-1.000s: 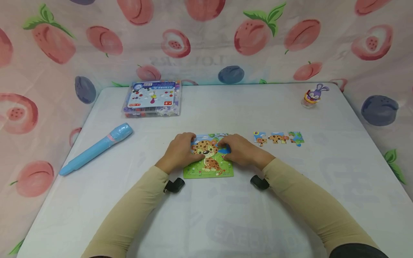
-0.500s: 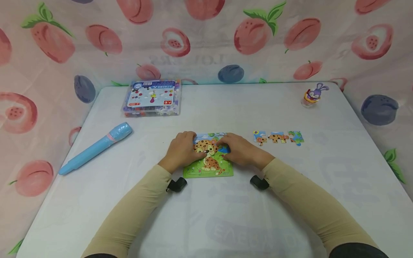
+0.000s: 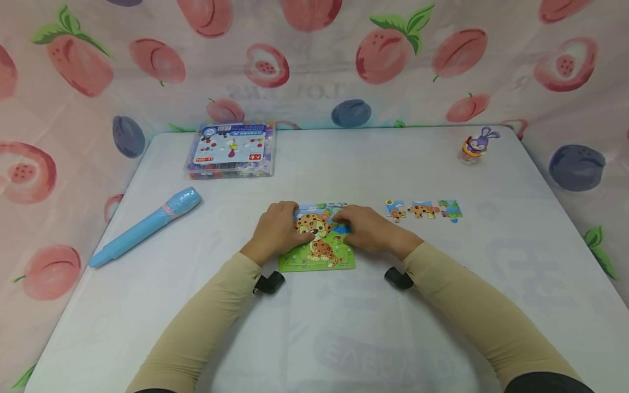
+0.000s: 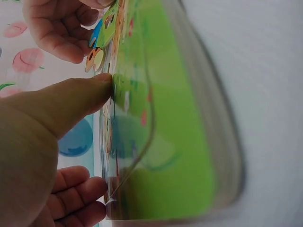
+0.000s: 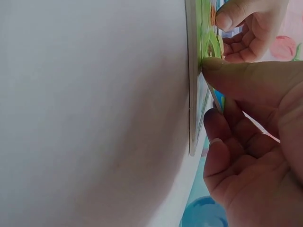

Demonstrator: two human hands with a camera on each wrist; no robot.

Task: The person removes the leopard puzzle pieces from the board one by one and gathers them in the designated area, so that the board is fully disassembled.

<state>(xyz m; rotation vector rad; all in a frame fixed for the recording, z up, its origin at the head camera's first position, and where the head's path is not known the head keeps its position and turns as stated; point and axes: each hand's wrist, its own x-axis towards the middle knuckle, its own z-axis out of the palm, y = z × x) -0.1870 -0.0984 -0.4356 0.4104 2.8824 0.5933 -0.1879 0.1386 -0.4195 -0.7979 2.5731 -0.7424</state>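
Observation:
In the head view a leopard jigsaw puzzle (image 3: pixel 314 261) lies flat on the table between both hands. My left hand (image 3: pixel 275 229) rests over its upper left part, the straight thumb pressing on the leopard's face and the fingertips at the far side. At the puzzle's right side my right hand (image 3: pixel 371 229) pinches a puzzle piece (image 4: pixel 96 57) between thumb and fingers. The right wrist view has that piece tilted up from the board (image 5: pixel 192 118), its blue and green print partly hidden by the fingers.
Three loose puzzle pieces (image 3: pixel 423 210) lie in a row to the right. A clear box (image 3: pixel 231 150) of small parts stands at the back left, a wrapped blue stick-like object (image 3: pixel 147 226) in front of it. A purple rabbit figure (image 3: pixel 478 146) stands back right.
The left hand has shifted slightly right over the puzzle, its thumb staying on the face. The right hand has drawn back a little to the right at the end. The loose pieces stay put.

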